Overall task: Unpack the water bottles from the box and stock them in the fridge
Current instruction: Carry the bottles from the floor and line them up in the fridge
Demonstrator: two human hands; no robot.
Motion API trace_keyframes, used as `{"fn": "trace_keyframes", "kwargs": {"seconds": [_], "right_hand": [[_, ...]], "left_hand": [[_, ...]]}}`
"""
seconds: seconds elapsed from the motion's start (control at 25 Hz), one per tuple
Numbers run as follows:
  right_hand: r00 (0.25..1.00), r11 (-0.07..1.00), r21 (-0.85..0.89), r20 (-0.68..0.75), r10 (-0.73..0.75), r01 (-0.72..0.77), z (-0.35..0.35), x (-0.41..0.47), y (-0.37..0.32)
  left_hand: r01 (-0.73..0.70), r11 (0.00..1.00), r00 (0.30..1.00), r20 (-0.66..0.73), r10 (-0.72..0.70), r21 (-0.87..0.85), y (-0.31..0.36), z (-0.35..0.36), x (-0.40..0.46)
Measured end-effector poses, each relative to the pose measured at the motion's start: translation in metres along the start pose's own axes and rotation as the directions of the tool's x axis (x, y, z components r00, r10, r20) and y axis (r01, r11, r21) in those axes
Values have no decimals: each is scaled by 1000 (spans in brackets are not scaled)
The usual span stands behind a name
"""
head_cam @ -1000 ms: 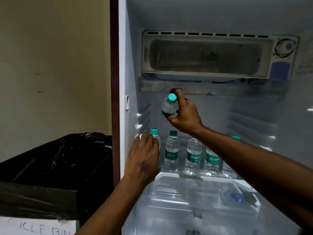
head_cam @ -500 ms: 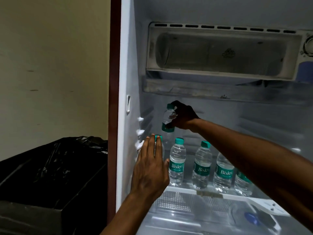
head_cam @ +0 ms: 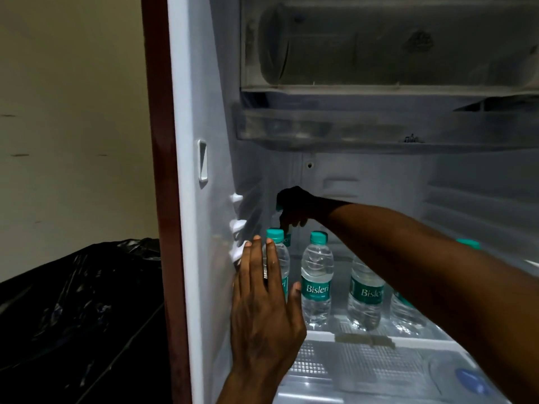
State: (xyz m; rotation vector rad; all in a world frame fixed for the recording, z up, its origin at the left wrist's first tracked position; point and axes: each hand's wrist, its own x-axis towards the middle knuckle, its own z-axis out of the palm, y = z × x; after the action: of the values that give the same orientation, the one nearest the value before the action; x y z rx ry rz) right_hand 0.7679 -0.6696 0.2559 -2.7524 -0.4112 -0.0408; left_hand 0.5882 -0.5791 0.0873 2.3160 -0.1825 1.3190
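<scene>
Open fridge (head_cam: 221, 118) seen from the head camera. Our right hand (head_cam: 294, 207) reaches deep into the left rear of the compartment, its fingers (head_cam: 284, 221) curled round the neck of a water bottle (head_cam: 287, 239) that stands behind the front row; only a slip of its teal cap and label shows past the hand, and we cannot tell whether its base touches the shelf. Our left hand (head_cam: 262, 298) lies flat, fingers straight and together, against the near side of the leftmost front bottle (head_cam: 277, 258), with the thumb out towards the second bottle (head_cam: 317, 279).

The glass shelf (head_cam: 320, 335) carries a front row of upright, teal-capped bottles with teal Bisleri labels: the leftmost, the second just beside it, a third bottle (head_cam: 366, 295) whose cap is hidden by our right forearm, and a fourth bottle (head_cam: 407, 312) seen only in part below that arm. A further teal cap (head_cam: 468, 243) shows above the forearm, far right.

Above, the freezer box (head_cam: 379, 45) and the drip tray (head_cam: 320, 132) beneath it; what they contain we cannot make out. Below the shelf, a clear crisper cover (head_cam: 364, 365), with a blue object (head_cam: 472, 380) at right. Left of the fridge, a bin lined with a black bag (head_cam: 78, 310)
</scene>
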Motion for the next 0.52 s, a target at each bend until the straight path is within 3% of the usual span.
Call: {"fn": "trace_keyframes", "kwargs": {"seconds": [0.36, 0.52], "right_hand": [[997, 1000, 30, 72, 2, -4, 6, 9, -2], [997, 998, -45, 73, -28, 31, -8, 1, 5]], "left_hand": [[-18, 999, 1000, 8, 18, 37, 0, 2, -1], [-15, 1000, 1000, 27, 15, 19, -2, -1, -3]]}}
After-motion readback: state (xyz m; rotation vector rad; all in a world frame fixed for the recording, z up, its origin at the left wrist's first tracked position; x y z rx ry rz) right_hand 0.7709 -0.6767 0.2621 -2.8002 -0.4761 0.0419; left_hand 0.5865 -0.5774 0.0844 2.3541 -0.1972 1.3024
